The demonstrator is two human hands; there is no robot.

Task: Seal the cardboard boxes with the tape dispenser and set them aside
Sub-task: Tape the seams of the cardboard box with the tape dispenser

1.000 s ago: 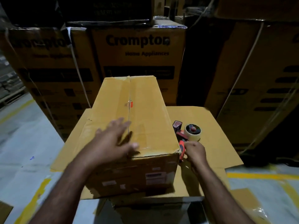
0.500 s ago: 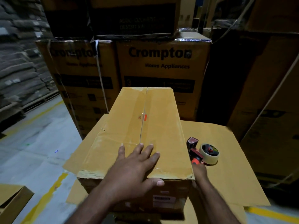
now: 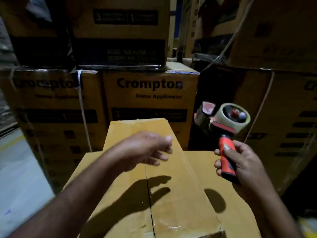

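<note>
We grip tape dispenser point(image 3: 223, 125) handle in right hand point(image 3: 243, 164), raised right of cardboard box point(image 3: 180, 203). Left hand point(image 3: 145, 148) hovers above it, fingers point(image 3: 161, 157) loose, holding nothing. Centre seam point(image 3: 148, 194) looks untaped. Risk: nothing presses seam shut, tape lands askew, wrinkles.

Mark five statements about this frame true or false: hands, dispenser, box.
1. The right hand grips the tape dispenser by its red handle. True.
2. The top flaps of the box are closed and meet at a seam down the middle. True.
3. The tape dispenser lies on the box top. False: it is held in the air, to the right of the box.
4. The left hand presses flat on the box. False: it hovers above the box with loose fingers and casts a shadow on the top.
5. A carton behind reads "Crompton Home Appliances". True.
</note>
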